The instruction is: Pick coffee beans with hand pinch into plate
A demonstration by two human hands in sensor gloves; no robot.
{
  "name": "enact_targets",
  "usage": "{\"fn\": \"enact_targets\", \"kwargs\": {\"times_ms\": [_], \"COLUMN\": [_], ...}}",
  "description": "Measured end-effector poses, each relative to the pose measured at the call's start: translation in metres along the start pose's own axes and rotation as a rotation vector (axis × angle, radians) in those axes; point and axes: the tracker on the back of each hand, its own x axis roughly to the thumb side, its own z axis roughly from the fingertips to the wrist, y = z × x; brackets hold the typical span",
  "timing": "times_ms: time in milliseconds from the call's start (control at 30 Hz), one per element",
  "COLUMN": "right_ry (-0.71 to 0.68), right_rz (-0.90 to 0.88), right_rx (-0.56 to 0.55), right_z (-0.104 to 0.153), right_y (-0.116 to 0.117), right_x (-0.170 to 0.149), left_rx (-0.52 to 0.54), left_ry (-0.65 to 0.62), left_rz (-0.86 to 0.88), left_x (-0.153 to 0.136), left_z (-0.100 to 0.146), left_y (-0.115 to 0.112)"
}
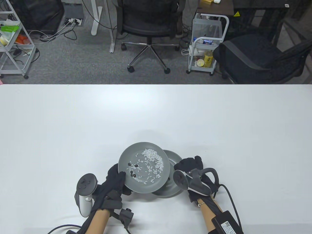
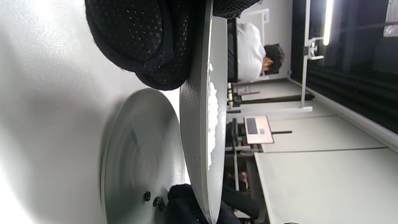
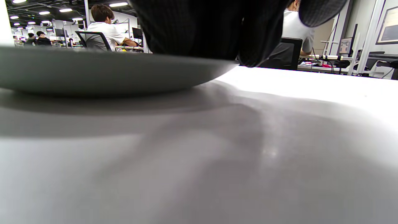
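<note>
While my left hand (image 1: 117, 181) grips the near-left rim of the upper plate (image 1: 143, 167) and holds it raised above the table (image 1: 156, 109), my right hand (image 1: 189, 165) rests at the right edge of the lower plate (image 1: 174, 160), likely steadying it; whether those fingers are open or closed on the rim, I cannot tell from any view. Lifting the upper plate, I judge, brings its contents within easy pinching reach over the receiving plate. Several dark coffee beans (image 1: 133, 170) lie on the upper plate's near-left part, just beside my left fingertips (image 1: 121, 174) and well apart from my right hand. White rice grains (image 1: 152, 158) are scattered around and beyond them. From the left wrist view, two beans (image 2: 153, 199) already sit in the lower plate. Farther off stand an office chair (image 1: 146, 26) and a rolling cart (image 1: 207, 41).
</note>
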Motion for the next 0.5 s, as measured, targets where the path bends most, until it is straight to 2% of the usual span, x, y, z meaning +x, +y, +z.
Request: {"fn": "enact_targets", "kwargs": {"times_ms": [100, 200, 300, 400, 500], "right_ry": [0.031, 0.044, -0.023, -0.156, -0.264], "right_rz": [-0.032, -0.097, -0.207, -0.262, -0.219], "right_rx": [-0.072, -0.212, -0.302, -0.28, -0.232], "right_z": [0.002, 0.006, 0.013, 0.019, 0.023], "right_y": [-0.011, -0.03, -0.049, -0.056, -0.055], "right_x": [-0.005, -0.007, 0.004, 0.033, 0.062], "left_rx": [-0.001, -0.006, -0.019, -0.032, -0.041], "left_ry": [-0.001, -0.001, 0.001, -0.003, -0.011], "left_rz": [-0.002, -0.006, -0.017, -0.029, -0.037], "left_x": [0.0, 0.0, -0.001, -0.001, -0.001], "left_z": [0.0, 0.0, -0.001, -0.001, -0.001], "left_y": [0.0, -0.001, -0.003, -0.006, -0.008]}}
